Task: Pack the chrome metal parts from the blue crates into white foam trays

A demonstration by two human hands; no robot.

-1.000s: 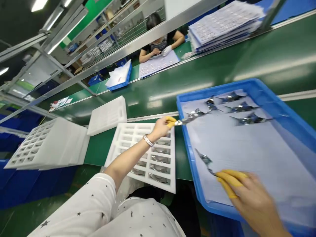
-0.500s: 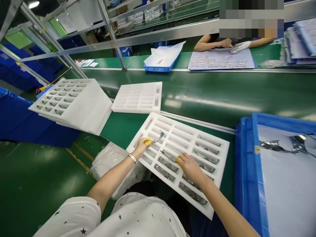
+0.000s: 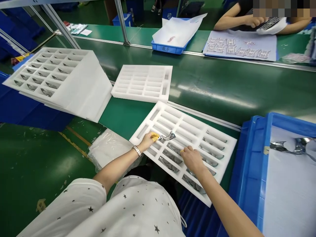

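My left hand, with yellow finger covers, pinches one end of a shiny curved metal part above the white slotted foam tray. My right hand is closed, its fingertips down at a middle slot of the tray. What those fingers grip, if anything, is hidden. Beside them, a similar metal part lies in a slot. More curved metal parts fill the near slots and the right column, while several far slots show no part.
At the left stands a stack of white foam trays with metal parts in the top one. Another foam tray lies behind. At right, a blue crate holds larger shiny parts. A co-worker's hands work across the green belt.
The metal part in my left hand has turned and now shows its broad shiny face. My right hand stays low at the tray's middle slots. The camera view has tipped downward.
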